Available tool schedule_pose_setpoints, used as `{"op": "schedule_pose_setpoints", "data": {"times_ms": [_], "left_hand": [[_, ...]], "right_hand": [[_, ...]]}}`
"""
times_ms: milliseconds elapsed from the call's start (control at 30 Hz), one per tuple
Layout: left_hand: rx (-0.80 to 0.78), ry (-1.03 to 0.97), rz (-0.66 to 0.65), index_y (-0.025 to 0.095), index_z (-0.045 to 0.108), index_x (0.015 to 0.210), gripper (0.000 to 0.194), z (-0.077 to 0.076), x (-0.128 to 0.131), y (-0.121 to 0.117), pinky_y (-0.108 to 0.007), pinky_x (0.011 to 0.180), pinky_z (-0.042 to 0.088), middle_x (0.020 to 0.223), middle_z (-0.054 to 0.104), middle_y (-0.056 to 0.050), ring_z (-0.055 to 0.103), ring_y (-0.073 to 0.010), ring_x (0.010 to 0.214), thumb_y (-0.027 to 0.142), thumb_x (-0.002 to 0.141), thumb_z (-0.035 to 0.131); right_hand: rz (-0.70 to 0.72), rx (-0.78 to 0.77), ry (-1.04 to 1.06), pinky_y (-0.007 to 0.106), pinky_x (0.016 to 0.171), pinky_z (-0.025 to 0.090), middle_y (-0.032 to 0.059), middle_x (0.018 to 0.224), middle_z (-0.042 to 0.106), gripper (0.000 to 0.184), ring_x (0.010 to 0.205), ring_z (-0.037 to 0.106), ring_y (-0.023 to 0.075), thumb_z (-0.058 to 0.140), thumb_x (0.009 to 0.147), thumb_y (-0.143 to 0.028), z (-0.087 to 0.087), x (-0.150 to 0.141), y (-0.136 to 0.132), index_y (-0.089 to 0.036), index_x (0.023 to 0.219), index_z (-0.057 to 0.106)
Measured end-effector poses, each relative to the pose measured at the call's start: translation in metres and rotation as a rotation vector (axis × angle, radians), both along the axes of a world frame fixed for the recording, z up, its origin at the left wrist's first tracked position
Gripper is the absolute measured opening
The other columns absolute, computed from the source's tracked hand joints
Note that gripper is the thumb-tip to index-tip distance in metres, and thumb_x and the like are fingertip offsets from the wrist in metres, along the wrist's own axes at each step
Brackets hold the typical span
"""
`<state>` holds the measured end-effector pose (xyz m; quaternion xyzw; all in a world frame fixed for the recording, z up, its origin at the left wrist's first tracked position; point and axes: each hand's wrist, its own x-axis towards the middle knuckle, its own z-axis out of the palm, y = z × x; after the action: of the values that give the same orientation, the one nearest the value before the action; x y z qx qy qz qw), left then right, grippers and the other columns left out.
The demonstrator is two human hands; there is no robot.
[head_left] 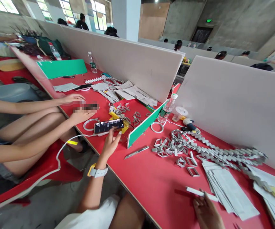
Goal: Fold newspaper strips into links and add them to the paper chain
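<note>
At the lower right of the frame we see our right hand (205, 210), fingers curled narrow, pinching a folded white paper strip (200, 192) flat on the red tabletop (151, 178). At centre left, our left hand (111, 143) spreads loosely, fingertips touching a black smartphone (109, 125). Between them lies a grey utility knife (136, 152). Farther right sits a long chain of folded grey paper links (223, 152); at left, a neighbour's hands (77, 106).
</note>
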<state>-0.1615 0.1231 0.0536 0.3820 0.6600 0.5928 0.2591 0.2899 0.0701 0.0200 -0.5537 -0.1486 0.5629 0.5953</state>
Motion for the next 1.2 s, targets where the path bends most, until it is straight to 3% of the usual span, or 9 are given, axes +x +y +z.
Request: {"op": "schedule_pose_setpoints", "data": {"times_ms": [67,167,333,433,600,767,933,1067,1200], "left_hand": [[0.033,-0.032,-0.053,0.024,0.053,0.122,0.049,-0.001,0.003,0.001,-0.034,0.068,0.060,0.129,0.064,-0.014,0.070,-0.0168,0.071,0.057,0.086,0.058],[0.070,0.027,0.094,0.024,0.050,0.127,0.053,-0.002,0.007,0.001,-0.032,0.070,0.060,0.145,0.052,-0.016,0.070,-0.0149,0.076,0.057,0.086,0.058],[0.054,-0.017,0.014,0.024,0.050,0.127,0.051,-0.007,0.007,0.001,-0.029,0.061,0.057,0.133,0.063,-0.013,0.063,-0.0092,0.057,0.057,0.089,0.055],[0.095,0.002,0.089,0.025,0.047,0.133,0.058,-0.010,0.006,0.002,-0.029,0.066,0.058,0.138,0.060,-0.014,0.068,-0.0115,0.067,0.055,0.086,0.061],[0.068,-0.003,0.028,0.025,0.045,0.137,0.057,-0.011,0.009,0.004,-0.032,0.073,0.059,0.128,0.066,-0.013,0.073,-0.0194,0.087,0.052,0.089,0.057],[0.031,0.058,0.129,0.023,0.050,0.132,0.052,-0.010,0.007,0.005,-0.029,0.063,0.057,0.123,0.068,-0.013,0.069,-0.0148,0.067,0.052,0.089,0.056],[0.128,0.028,0.195,0.026,0.048,0.132,0.051,-0.009,0.006,0.005,-0.026,0.064,0.058,0.147,0.051,-0.014,0.069,-0.0109,0.070,0.051,0.088,0.058],[0.069,-0.034,0.069,0.024,0.050,0.128,0.046,-0.006,0.015,0.007,-0.025,0.057,0.056,0.127,0.066,-0.012,0.068,-0.0115,0.064,0.051,0.090,0.055],[0.155,0.016,0.178,0.019,0.053,0.118,0.041,-0.002,0.016,0.002,-0.026,0.065,0.059,0.125,0.065,-0.013,0.070,-0.0147,0.081,0.049,0.089,0.057]], "right_hand": [[-0.009,-0.038,0.021,0.024,0.055,0.059,-0.0025,0.065,0.068,0.028,0.057,0.062,0.0119,0.088,0.057,-0.028,-0.002,0.004,0.004,-0.021,0.080,0.075],[-0.040,-0.108,0.092,0.024,0.052,0.058,-0.0020,0.062,0.066,0.035,0.054,0.060,0.0116,0.092,0.048,-0.027,-0.006,0.012,0.010,-0.020,0.077,0.074],[-0.017,-0.161,0.142,0.023,0.052,0.057,-0.0028,0.060,0.065,0.038,0.054,0.060,0.0117,0.091,0.046,-0.026,-0.009,0.012,0.011,-0.019,0.078,0.074],[-0.080,-0.149,0.151,0.021,0.056,0.058,-0.0038,0.061,0.065,0.038,0.056,0.061,0.0101,0.089,0.048,-0.026,-0.008,0.008,0.008,-0.018,0.083,0.075],[-0.069,-0.213,0.174,0.023,0.058,0.058,-0.0027,0.062,0.066,0.033,0.058,0.061,0.0108,0.088,0.051,-0.023,-0.004,0.008,0.007,-0.019,0.081,0.075],[-0.167,-0.203,0.166,0.020,0.057,0.056,-0.0030,0.064,0.067,0.032,0.059,0.060,0.0095,0.087,0.051,-0.023,0.005,-0.002,0.004,-0.019,0.081,0.076],[-0.176,-0.194,0.161,0.019,0.057,0.056,-0.0033,0.066,0.067,0.034,0.059,0.061,0.0089,0.088,0.051,-0.024,0.011,-0.009,0.003,-0.019,0.083,0.076],[-0.167,-0.214,0.133,0.020,0.056,0.057,-0.0030,0.064,0.066,0.033,0.057,0.060,0.0094,0.087,0.050,-0.024,0.009,-0.005,0.005,-0.019,0.081,0.076],[-0.167,-0.186,0.102,0.022,0.057,0.057,-0.0024,0.069,0.068,0.032,0.061,0.061,0.0101,0.086,0.051,-0.025,0.007,-0.006,0.004,-0.019,0.081,0.076]]}}
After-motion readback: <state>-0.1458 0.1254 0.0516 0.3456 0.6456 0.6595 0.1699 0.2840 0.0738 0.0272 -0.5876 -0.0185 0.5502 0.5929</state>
